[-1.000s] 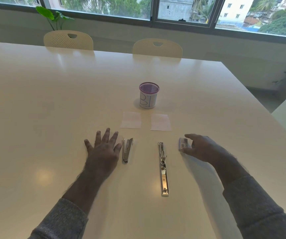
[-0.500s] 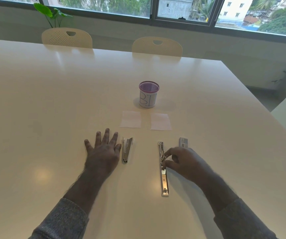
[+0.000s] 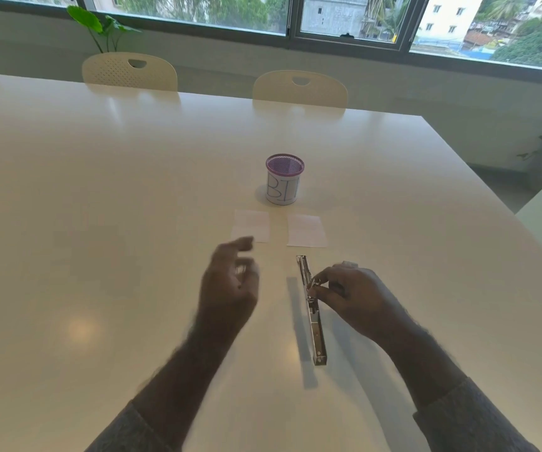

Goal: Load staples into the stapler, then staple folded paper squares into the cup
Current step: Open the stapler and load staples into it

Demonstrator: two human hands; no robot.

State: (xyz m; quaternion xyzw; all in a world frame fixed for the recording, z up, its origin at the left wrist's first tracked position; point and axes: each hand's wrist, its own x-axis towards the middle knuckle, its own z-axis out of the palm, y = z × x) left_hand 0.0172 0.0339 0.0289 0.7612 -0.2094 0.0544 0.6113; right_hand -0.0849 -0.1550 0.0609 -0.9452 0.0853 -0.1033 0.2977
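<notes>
A long silver stapler (image 3: 316, 334), opened out flat, is pinched near its hinge by my right hand (image 3: 348, 296); a shadow to its left shows it raised a little off the table. My left hand (image 3: 230, 285) is blurred and hovers with its fingers curled and apart over a second, smaller silver stapler part (image 3: 240, 270), which is almost fully hidden. Two white paper squares (image 3: 250, 225) (image 3: 306, 230) lie flat beyond the hands. Behind them stands a purple mesh cup (image 3: 284, 179) with a white label. A small staple box (image 3: 349, 264) peeks out behind my right hand.
The white table (image 3: 100, 207) stretches wide to the left and ends at an edge on the right. Two cream chairs (image 3: 129, 71) (image 3: 299, 89) stand at the far side below a window. A green plant (image 3: 100, 27) is at the back left.
My right hand left the staple box, moved left and took hold of the long stapler. My left hand lifted off the table and swung right over the smaller stapler part.
</notes>
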